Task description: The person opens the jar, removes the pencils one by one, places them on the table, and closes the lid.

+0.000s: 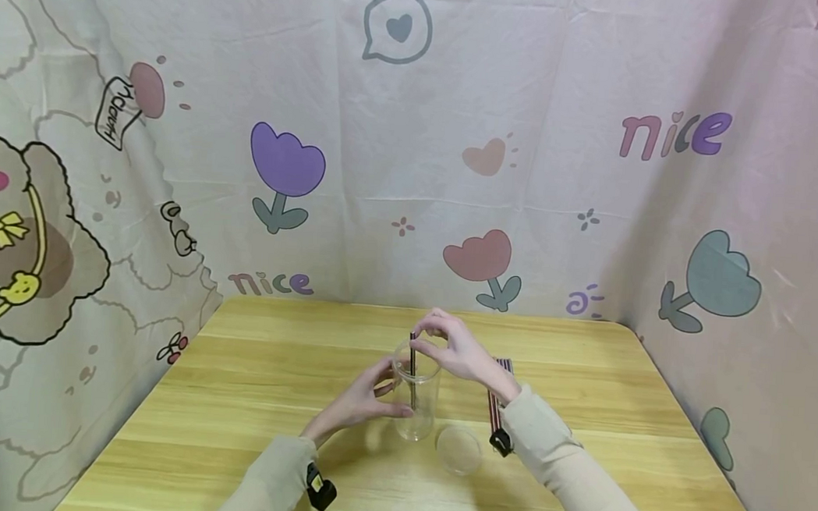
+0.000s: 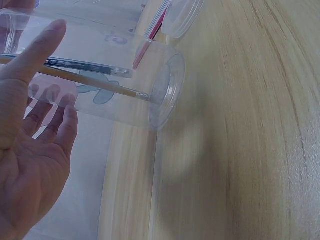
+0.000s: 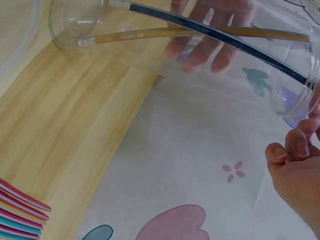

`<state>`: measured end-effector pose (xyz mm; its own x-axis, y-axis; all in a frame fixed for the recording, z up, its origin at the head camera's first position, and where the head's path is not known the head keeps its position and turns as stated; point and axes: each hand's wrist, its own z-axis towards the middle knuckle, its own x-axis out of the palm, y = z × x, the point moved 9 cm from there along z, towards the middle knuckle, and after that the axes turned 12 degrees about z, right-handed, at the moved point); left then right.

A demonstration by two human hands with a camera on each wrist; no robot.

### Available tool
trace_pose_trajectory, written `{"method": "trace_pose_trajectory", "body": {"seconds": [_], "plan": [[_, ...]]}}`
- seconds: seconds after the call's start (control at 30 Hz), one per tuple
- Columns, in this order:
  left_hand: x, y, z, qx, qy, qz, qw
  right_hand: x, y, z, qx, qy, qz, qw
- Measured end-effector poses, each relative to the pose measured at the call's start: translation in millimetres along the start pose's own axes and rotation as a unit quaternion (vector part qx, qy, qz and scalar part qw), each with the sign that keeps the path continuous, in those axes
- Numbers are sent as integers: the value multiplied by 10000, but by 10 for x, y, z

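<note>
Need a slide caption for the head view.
Left hand grips a clear jar; right hand pinches a dark pencil reaching into it.

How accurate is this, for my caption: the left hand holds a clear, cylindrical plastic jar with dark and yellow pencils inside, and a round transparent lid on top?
The lid is wrong: the head view shows it on the yellowish wooden table, beside the jar. The left hand does hold the jar, with pencils inside.

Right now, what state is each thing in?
Clear plastic jar: upright, open.
Round clear lid: off, lying beside the jar.
Dark pencil: mostly inside the jar.
Yellow pencil: inside the jar, leaning.
Colored pencils: lying side by side.
Left hand: gripping the jar.
Right hand: pinching the dark pencil.
</note>
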<state>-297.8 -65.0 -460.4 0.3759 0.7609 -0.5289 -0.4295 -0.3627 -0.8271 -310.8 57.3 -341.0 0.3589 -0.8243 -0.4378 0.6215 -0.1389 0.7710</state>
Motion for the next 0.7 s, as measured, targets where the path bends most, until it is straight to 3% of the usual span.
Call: {"method": "trace_pose_trajectory", "body": {"seconds": [0.37,0.7], "plan": [[10,-3,3,88,-7,-135,9999,-148,129,-104,-268,-442,275,9983],[8,3,-3,86,-5,-57,9999,-243,87,-194,106,-819,810,9933]]}}
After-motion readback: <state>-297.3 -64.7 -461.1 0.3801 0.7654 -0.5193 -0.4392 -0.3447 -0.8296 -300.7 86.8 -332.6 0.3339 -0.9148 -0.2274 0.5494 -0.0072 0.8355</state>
